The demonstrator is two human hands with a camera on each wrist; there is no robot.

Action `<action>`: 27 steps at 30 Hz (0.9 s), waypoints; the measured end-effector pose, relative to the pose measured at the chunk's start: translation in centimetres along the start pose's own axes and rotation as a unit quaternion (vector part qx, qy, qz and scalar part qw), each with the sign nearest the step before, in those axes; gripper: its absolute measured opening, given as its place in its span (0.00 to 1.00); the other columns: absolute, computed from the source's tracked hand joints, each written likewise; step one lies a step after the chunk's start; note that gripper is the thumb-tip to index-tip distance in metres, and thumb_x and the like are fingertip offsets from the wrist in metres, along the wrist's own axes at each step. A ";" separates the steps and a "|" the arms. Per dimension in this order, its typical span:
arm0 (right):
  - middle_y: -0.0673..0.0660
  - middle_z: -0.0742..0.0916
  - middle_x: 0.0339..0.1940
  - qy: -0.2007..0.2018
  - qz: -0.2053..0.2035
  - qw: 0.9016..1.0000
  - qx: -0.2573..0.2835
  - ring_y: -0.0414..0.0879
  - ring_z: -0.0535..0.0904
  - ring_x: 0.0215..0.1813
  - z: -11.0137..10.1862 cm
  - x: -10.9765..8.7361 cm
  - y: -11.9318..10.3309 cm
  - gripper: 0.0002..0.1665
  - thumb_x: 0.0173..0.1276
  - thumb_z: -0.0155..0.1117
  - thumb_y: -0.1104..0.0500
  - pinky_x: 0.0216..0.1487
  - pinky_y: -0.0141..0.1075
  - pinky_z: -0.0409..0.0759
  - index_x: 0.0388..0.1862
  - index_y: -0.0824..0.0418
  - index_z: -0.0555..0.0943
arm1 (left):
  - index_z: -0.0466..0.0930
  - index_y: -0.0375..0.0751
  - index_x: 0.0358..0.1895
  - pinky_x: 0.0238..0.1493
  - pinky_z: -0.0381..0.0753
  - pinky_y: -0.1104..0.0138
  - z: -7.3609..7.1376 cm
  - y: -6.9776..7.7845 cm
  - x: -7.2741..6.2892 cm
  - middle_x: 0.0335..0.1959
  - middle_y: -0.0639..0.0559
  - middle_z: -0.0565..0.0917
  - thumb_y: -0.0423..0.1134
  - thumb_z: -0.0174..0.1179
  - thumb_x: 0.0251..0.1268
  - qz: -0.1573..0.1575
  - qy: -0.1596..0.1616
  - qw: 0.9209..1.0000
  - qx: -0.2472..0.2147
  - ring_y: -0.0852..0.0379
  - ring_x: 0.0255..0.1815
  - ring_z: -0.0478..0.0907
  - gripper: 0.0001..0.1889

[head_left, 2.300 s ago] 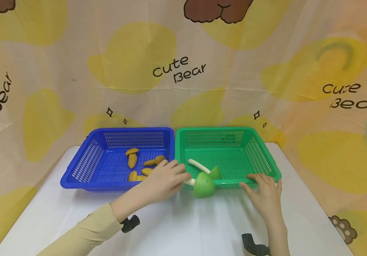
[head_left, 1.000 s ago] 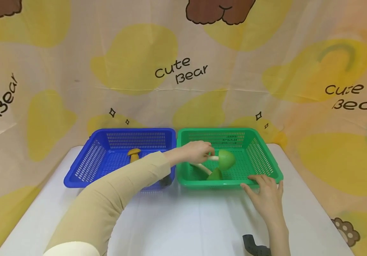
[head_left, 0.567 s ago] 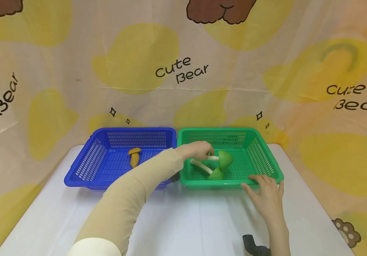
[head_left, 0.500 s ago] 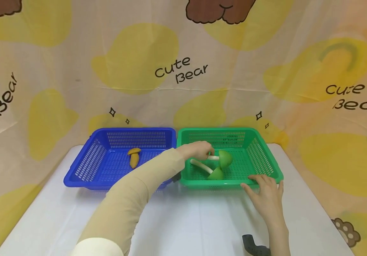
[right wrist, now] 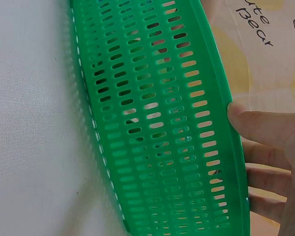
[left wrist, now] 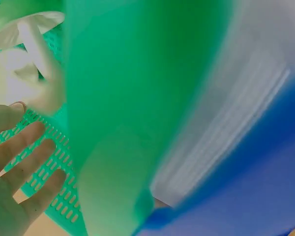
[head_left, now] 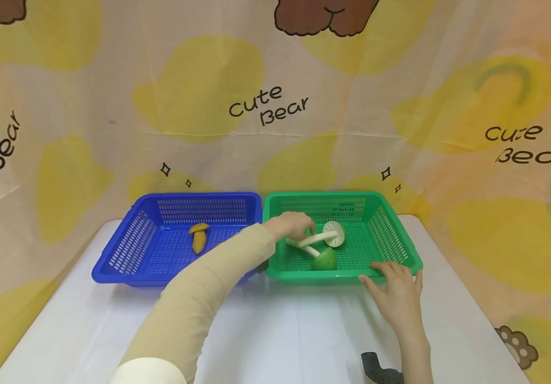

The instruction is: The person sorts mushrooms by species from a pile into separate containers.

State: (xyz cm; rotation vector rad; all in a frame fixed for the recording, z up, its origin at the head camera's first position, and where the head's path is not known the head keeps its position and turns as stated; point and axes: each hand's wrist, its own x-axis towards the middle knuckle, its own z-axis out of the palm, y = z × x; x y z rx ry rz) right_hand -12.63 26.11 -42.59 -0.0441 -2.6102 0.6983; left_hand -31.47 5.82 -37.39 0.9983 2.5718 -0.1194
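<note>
In the head view, my left hand (head_left: 295,225) is over the left side of the green basket (head_left: 342,274). Beside its fingertips lies a green-capped mushroom (head_left: 320,237), its white gilled underside showing. The stem crosses that of a second green-capped mushroom (head_left: 324,260). In the left wrist view, the left fingers (left wrist: 24,162) are spread above the mesh, apart from the white stem (left wrist: 37,49). My right hand (head_left: 397,290) holds the basket's near rim at the right, thumb outside and fingers over the inner side; the right wrist view shows its thumb (right wrist: 255,120) on the rim.
A blue basket (head_left: 117,276) stands close against the green one's left. A brown mushroom (head_left: 199,238) lies in it; my left sleeve (head_left: 198,298) covers part of its right side. Both baskets rest on a white table (head_left: 299,330) before a printed cloth backdrop (head_left: 208,96).
My left hand carried the mushroom from the baskets' front edge into the green basket and let it go. Its cap rolled, turning the underside into view. The right hand stayed at the rim.
</note>
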 end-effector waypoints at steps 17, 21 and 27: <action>0.67 0.83 0.52 0.001 -0.012 1.000 0.001 0.66 0.69 0.60 -0.1 0.1 0.8 0.21 0.61 0.68 0.51 0.68 0.74 0.39 0.49 0.62 0.81 | 0.76 0.52 0.61 0.51 0.82 0.59 -0.6 -0.6 -4.8 0.62 0.51 0.77 0.44 0.54 0.71 0.018 0.049 0.998 0.024 0.52 0.60 0.76 0.18; 0.68 0.83 0.49 0.025 -0.029 0.999 0.017 0.67 0.71 0.58 -0.4 0.1 1.2 0.17 0.62 0.67 0.55 0.70 0.72 0.42 0.48 0.63 0.81 | 0.77 0.55 0.59 0.47 0.83 0.60 -0.5 -0.5 -7.2 0.60 0.50 0.77 0.47 0.54 0.71 0.028 0.083 0.996 0.025 0.52 0.58 0.78 0.17; 0.67 0.84 0.48 0.050 -0.054 0.997 0.014 0.65 0.74 0.56 -0.8 0.5 1.6 0.16 0.61 0.68 0.59 0.70 0.70 0.48 0.46 0.65 0.81 | 0.79 0.53 0.57 0.32 0.80 0.66 0.4 -0.6 -10.1 0.51 0.51 0.80 0.47 0.56 0.69 0.038 0.142 0.989 0.021 0.54 0.47 0.79 0.16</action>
